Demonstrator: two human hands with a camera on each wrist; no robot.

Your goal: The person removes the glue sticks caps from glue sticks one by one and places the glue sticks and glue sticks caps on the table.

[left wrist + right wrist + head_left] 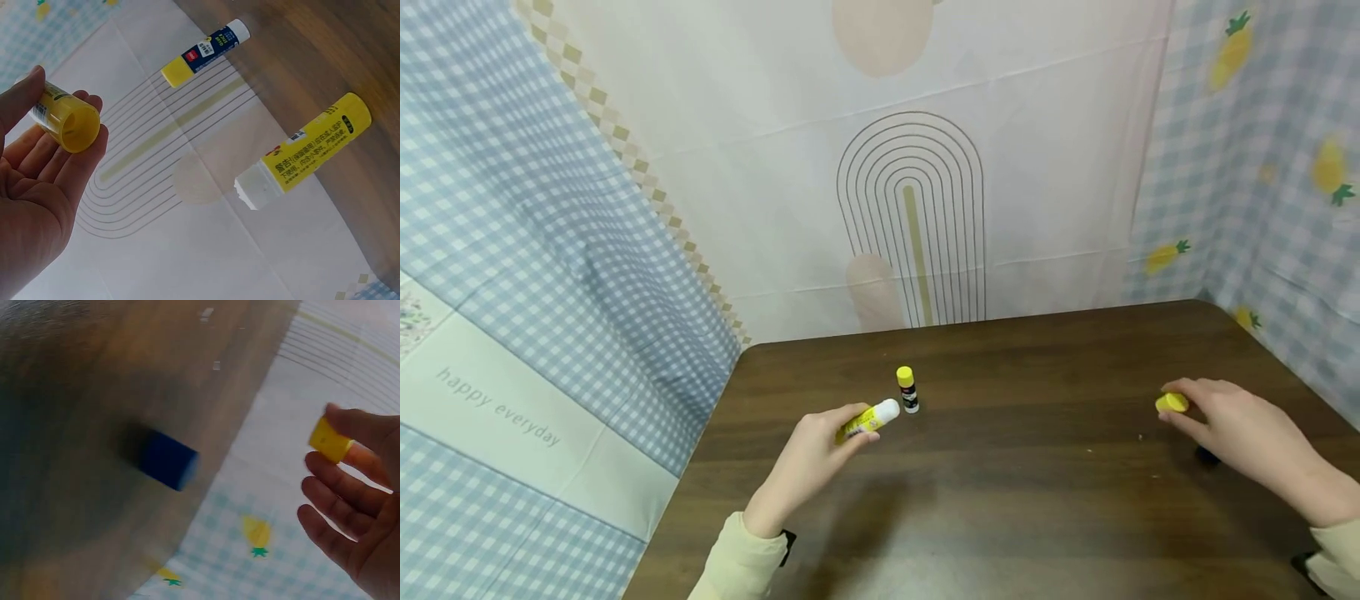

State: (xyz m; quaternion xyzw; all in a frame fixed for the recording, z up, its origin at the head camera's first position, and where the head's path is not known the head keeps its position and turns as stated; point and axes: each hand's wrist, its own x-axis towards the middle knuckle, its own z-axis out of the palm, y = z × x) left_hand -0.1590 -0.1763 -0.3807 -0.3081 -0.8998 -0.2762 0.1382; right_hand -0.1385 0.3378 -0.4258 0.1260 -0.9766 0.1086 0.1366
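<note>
My left hand (820, 450) grips a yellow glue stick (62, 119), its white end (887, 411) uncovered and pointing right. In the left wrist view, the hollow yellow end faces the camera. A second yellow glue stick (319, 144) with a bare white top stands on the table there; the left hand hides it in the head view. Close by stands a smaller navy glue stick (908, 392) with its yellow cap on. At the right, my right hand (1247, 421) pinches a small yellow cap (1172, 403) between thumb and forefinger, raised above the table.
A short dark blue piece (167, 460) lies on the brown wooden table (1030, 483), partly covered by the right hand in the head view. Small white specks dot the tabletop near it. Patterned cloth (1037, 167) hangs behind the table and along both sides.
</note>
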